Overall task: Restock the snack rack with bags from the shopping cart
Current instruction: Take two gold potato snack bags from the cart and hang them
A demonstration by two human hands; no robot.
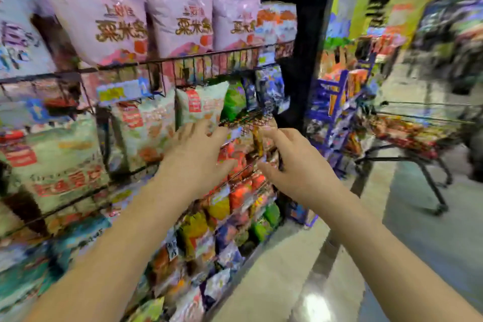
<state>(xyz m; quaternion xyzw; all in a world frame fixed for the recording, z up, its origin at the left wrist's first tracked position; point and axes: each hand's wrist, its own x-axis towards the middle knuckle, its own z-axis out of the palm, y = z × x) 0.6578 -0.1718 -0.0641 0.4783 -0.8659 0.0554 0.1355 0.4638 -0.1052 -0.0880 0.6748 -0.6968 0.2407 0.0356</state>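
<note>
Fingers (206, 129) of both hands at the middle tier of the snack rack (183, 59), among small bags.

Filling the left, wire tiers stepped and tipped outward, probably to keep stock leaning back yet facing the aisle; open floor (274, 269) along the foot. Shopping cart (418, 119) well apart on the right, bags (407, 136) inside, floor between for stepping across. Big pink bags (104, 23) packed behind the top wire lip. Left hand (196, 157) spread wide and flat over pale bags (201, 102), likely steadying the row. Right hand (298, 165) loosely curled beside small red bags (237, 157); too blurred to tell whether pinching one. Scant free room at that tier's right end.
</note>
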